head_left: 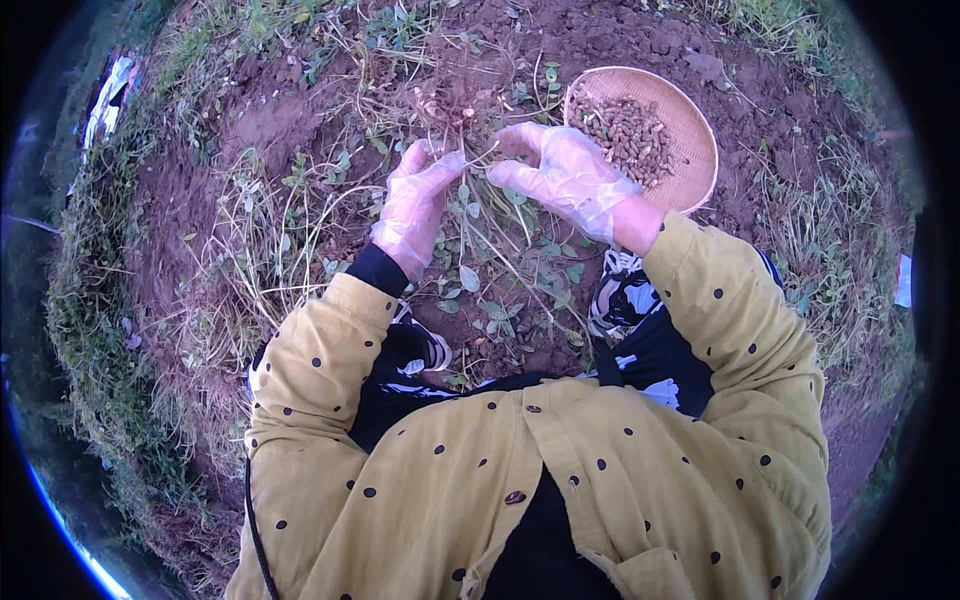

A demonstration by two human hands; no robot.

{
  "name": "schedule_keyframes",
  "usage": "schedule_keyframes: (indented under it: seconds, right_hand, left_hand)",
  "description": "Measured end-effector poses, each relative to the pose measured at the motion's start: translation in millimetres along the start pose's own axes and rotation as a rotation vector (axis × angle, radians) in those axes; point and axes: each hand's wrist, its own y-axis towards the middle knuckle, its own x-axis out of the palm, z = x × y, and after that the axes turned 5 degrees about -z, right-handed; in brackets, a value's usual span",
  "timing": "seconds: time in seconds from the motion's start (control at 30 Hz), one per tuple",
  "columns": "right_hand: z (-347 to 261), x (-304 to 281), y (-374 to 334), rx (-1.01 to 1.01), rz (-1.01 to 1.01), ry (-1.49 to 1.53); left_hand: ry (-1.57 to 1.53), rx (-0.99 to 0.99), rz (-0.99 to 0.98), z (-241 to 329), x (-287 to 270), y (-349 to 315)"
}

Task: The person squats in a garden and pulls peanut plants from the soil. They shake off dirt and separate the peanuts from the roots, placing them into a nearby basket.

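Reddish-brown soil (250,120), crumbly and clodded, fills most of the head view, ringed by rough green grass (90,330) and strewn with pale dry straw. At the upper left edge lies a crumpled white wrapper (108,100), too small and bent by the lens to tell more. The person's mustard-yellow sleeves with dark dots come up from the lower edge, soft woven cloth.

At upper right a round shallow basket (690,120) of tan woven strips sits on the dirt, part-filled with small brownish peanut pods (625,135), rough-shelled and heaped toward its left side.

Between the hands lies an uprooted plant (470,200): thin wiry stems, small oval green leaves, and a tangled clump of roots (455,95) crusted with earth at its top.

Both hands wear thin, clear, wrinkled plastic gloves. The left hand (415,205) is curled closed around the stems just below the roots. The right hand (565,175) is half open, fingers (525,135) bent toward the root clump, just left of the basket's rim; I cannot tell whether it pinches anything.
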Motion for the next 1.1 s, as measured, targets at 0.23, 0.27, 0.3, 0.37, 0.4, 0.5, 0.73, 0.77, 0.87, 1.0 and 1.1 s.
schedule_keyframes:
  seconds: [0.23, 0.27, 0.3, 0.37, 0.4, 0.5, 0.73, 0.77, 0.87, 1.0, 1.1]
  right_hand:
    - [-12, -11, 9, 0.103, 0.297, 0.256]
    - [-14, -14, 8, 0.094, 0.338, 0.264]
    - [-7, -13, 12, 0.034, 0.397, 0.297]
    - [-5, -20, 16, 0.132, 0.317, 0.213]
    - [-3, -24, 16, 0.181, 0.278, 0.171]
    - [4, -17, 16, 0.153, 0.193, 0.07]
    - [-2, -16, 17, 0.268, 0.145, 0.217]
    - [-5, -15, 17, 0.284, 0.154, 0.279]
    - [2, -4, 15, 0.25, 0.17, 0.442]
    - [-1, 19, 7, 0.12, 0.043, 0.695]
    - [3, 18, 11, 0.249, -0.038, 0.649]
  left_hand:
    - [0.266, 0.064, 0.029, -4, 13, -4]
    - [0.285, 0.066, 0.037, -3, 15, -5]
    - [0.283, 0.086, 0.037, -1, 18, -6]
    - [0.303, 0.15, 0.014, -4, 19, -5]
    - [0.312, 0.181, 0.003, -5, 19, -5]
    - [0.372, 0.149, 0.013, -9, 17, -6]
    - [0.58, 0.239, 0.072, -13, 15, -6]
    - [0.643, 0.274, 0.125, -13, 13, -5]
    - [0.822, 0.353, 0.21, -12, 11, -5]
    - [1.193, 0.479, 0.198, -5, 23, -12]
    - [1.116, 0.582, -0.018, -3, 32, -18]
